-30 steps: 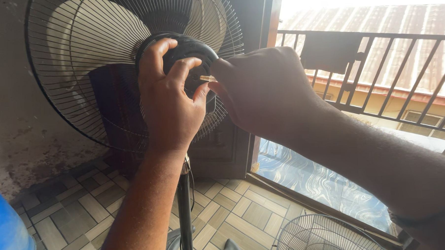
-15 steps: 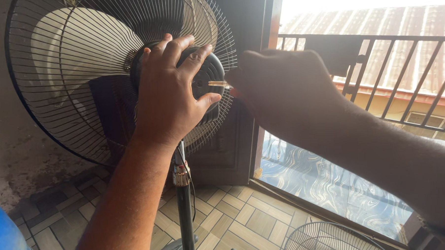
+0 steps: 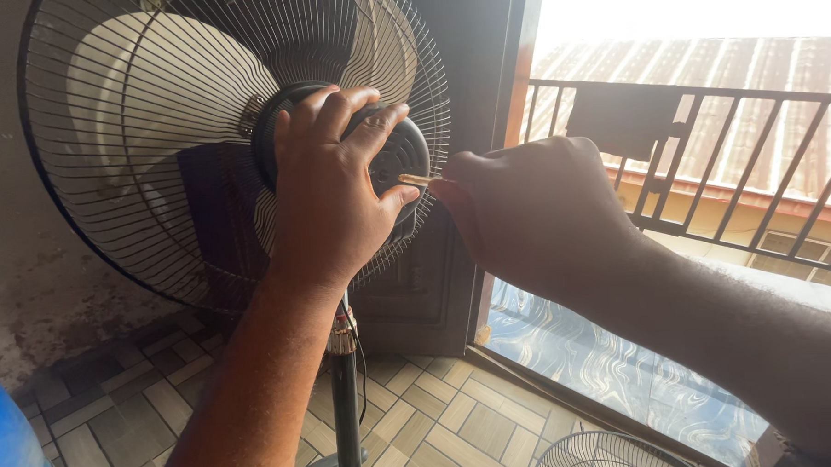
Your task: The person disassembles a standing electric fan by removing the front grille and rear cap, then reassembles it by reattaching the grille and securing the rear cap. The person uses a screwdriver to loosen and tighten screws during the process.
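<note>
Motor housing [image 3: 404, 160] of the standing fan sits left of centre in the frame, behind the wire guard [image 3: 154, 132], with your left hand [image 3: 327, 200] clasped over it and your right hand [image 3: 525, 207] closed on a thin tool [image 3: 418, 179] touching its side.

Two bare hands and forearms, no sleeves in sight, no gloves, rings, watch or bracelet. Left hand [image 3: 327, 204] broad-backed, with short trimmed nails on long fingers and fine hair along the forearm. Right hand [image 3: 534, 211] largely in shadow, knuckles rounded, forearm thick and likewise uncovered.
</note>
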